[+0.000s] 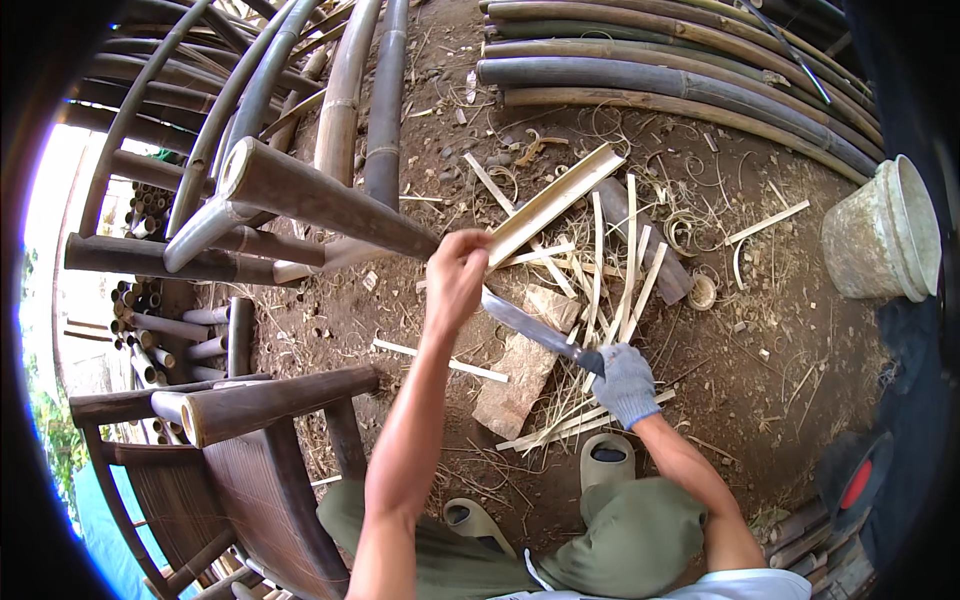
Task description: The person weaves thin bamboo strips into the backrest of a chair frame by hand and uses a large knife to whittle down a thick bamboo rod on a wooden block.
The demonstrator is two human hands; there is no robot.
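My left hand (458, 278), bare, is closed round the near end of a split bamboo length (555, 205), its pale hollow side showing. The piece slants up to the far right. In my right hand (624, 384), which wears a grey knitted glove, is the black handle of a long knife (530, 325). Its broad blade points up and left, the tip just below my left hand. Under the blade lies a flat, rough tan block (515, 385) on the dirt. Pale bamboo strips (600, 270) are scattered beside and beneath it.
Dark bamboo furniture frames (320, 195) and a bamboo chair (270, 480) stand at the left. Long bamboo poles (660, 75) lie across the far right. A dirty white bucket (870, 235) is at the right. One dark bamboo piece (645, 240) lies among curled shavings (685, 225).
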